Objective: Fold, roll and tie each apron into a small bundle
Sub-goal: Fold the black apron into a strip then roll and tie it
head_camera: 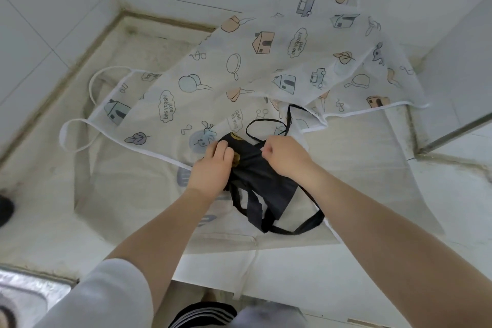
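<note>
A dark navy apron [262,184], rolled into a loose bundle with a yellow mark near its top, lies on the counter in front of me. Its black straps [295,226] trail in loops toward me and one thin black strap [266,122] loops away beyond it. My left hand [213,168] grips the bundle's left side. My right hand [282,154] pinches the fabric at its upper right. Beneath and behind it spreads a white translucent apron [266,66] printed with houses, cars and leaves.
The white apron's ties [72,136] loop at the left on the pale counter [127,194]. White tiled walls [53,8] close the back and left. A steel sink edge [29,293] shows at the lower left. A raised ledge [452,130] stands at the right.
</note>
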Tool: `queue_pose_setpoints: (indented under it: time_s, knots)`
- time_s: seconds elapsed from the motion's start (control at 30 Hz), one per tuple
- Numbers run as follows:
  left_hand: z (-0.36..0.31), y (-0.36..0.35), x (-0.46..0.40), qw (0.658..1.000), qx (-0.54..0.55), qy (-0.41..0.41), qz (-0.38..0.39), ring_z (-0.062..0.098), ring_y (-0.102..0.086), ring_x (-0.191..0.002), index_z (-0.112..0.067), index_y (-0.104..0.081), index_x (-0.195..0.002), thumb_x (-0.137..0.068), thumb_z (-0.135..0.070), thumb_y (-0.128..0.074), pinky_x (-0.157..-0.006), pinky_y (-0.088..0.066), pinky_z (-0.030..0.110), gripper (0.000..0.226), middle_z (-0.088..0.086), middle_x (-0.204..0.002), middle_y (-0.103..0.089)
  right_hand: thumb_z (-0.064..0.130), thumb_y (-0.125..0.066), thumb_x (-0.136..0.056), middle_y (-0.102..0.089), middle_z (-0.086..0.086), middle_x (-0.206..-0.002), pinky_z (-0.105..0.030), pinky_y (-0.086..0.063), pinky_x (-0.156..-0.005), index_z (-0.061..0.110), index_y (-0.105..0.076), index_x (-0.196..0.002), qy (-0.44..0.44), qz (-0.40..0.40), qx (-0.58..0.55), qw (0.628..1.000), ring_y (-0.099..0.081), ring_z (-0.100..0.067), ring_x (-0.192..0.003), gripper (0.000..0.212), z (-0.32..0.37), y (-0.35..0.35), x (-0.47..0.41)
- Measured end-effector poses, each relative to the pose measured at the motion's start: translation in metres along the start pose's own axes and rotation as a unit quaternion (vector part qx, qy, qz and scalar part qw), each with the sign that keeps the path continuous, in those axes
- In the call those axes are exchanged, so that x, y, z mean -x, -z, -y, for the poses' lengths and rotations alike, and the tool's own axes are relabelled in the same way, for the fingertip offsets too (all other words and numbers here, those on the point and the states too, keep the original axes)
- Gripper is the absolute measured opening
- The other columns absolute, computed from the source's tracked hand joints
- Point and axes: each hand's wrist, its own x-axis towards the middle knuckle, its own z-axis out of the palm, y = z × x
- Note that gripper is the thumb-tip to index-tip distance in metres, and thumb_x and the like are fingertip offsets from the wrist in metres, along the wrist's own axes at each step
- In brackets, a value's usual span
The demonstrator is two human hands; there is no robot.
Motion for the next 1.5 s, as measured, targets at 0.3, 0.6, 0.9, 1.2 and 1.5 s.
queue_pose_setpoints:
  time_s: [0.3,0.6,0.9,1.2,1.5]
  knots:
    - [0.001,-0.011,-0.005,0.991,-0.016,-0.069,-0.113,0.033,-0.048,-0.116,-0.011,-0.041,-0.129,-0.082,-0.008,-0.035,-0.098,-0.041,0.044,0.047,0.016,-0.132,-0.049,0.028,-0.065,-0.087,-0.056,0.000,-0.065,-0.023,-0.039,-0.054,0.013,-0.056,-0.070,-0.087,0.003,-0.348,0.933,-0.054,-0.015,-0.063,0.024,0.003,0.022,-0.002]
    - [0.009,-0.018,-0.005,0.993,0.040,-0.108,-0.020,0.027,-0.068,-0.098,-0.002,-0.064,-0.116,-0.049,0.003,-0.081,-0.070,-0.057,0.035,0.069,0.012,-0.114,-0.068,0.019,-0.071,-0.083,-0.067,-0.013,-0.105,-0.042,-0.050,-0.093,0.010,-0.064,-0.098,-0.171,0.241,-0.372,0.880,-0.064,-0.028,-0.097,0.019,0.001,-0.016,0.015]
    - [0.024,-0.016,-0.006,0.974,0.124,-0.132,0.133,0.025,0.000,-0.146,-0.003,-0.011,-0.148,-0.084,-0.043,-0.022,-0.113,0.007,0.023,0.076,0.012,-0.157,-0.004,0.046,-0.059,-0.088,-0.060,-0.003,-0.113,-0.029,-0.046,-0.084,0.006,-0.056,-0.123,-0.151,0.117,-0.315,0.930,-0.056,-0.019,-0.100,0.053,0.011,-0.032,0.009]
    - [0.005,-0.002,-0.011,0.969,0.082,-0.087,0.217,0.027,0.006,-0.145,-0.005,0.004,-0.149,-0.089,-0.038,-0.052,-0.119,-0.001,0.039,0.088,0.013,-0.157,0.008,0.029,-0.069,-0.085,-0.063,-0.012,-0.117,-0.040,-0.047,-0.098,-0.001,-0.058,-0.117,-0.212,0.165,-0.365,0.892,-0.060,-0.030,-0.108,0.045,0.004,-0.032,0.006]
    - [-0.002,0.028,-0.034,0.980,0.087,-0.108,0.146,0.031,-0.048,-0.119,-0.013,-0.019,-0.147,-0.089,-0.014,-0.051,-0.093,-0.044,0.039,0.066,0.012,-0.135,-0.043,0.012,-0.068,-0.085,-0.068,-0.016,-0.096,-0.044,-0.055,-0.084,0.011,-0.064,-0.095,-0.122,0.138,-0.466,0.866,-0.066,-0.031,-0.088,0.010,-0.005,-0.004,0.017]
